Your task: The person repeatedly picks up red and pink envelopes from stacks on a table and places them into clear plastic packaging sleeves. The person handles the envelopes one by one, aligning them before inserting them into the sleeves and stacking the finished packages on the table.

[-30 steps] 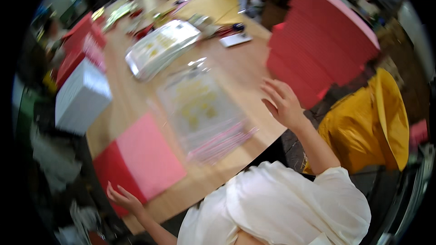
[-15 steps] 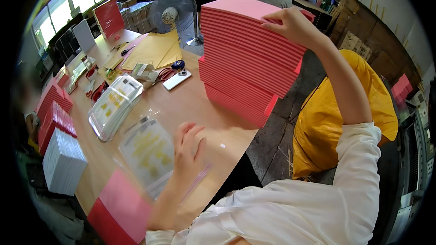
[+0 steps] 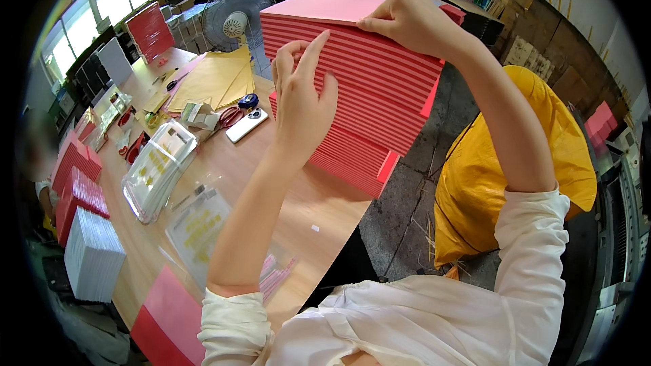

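A tall stack of red and pink folded sheets point(image 3: 380, 81) rises at the table's right edge, its layers showing as stripes. On its top, my right hand point(image 3: 413, 24) pinches the near edge of the uppermost pink sheet point(image 3: 319, 5) between thumb and fingers. My left hand point(image 3: 303, 105) is raised in front of the stack, fingers apart and holding nothing; whether it touches the stack I cannot tell. Below my left forearm lies a clear plastic sleeve point(image 3: 193, 224) with yellow print, partly hidden by the arm. A pink and red sheet point(image 3: 169, 312) lies at the near left.
A pile of clear sleeves point(image 3: 159, 169), a white phone point(image 3: 247, 125), red-handled scissors point(image 3: 230, 117) and yellow paper point(image 3: 213, 81) lie on the table point(image 3: 319, 203). White stacks point(image 3: 95, 254) stand left. A yellow sack point(image 3: 502, 183) sits right; a fan point(image 3: 235, 24) and people are beyond.
My left hand has risen from above the plastic sleeve to the front of the stack. My right hand stays at the top sheet's edge. The view has shifted slightly.
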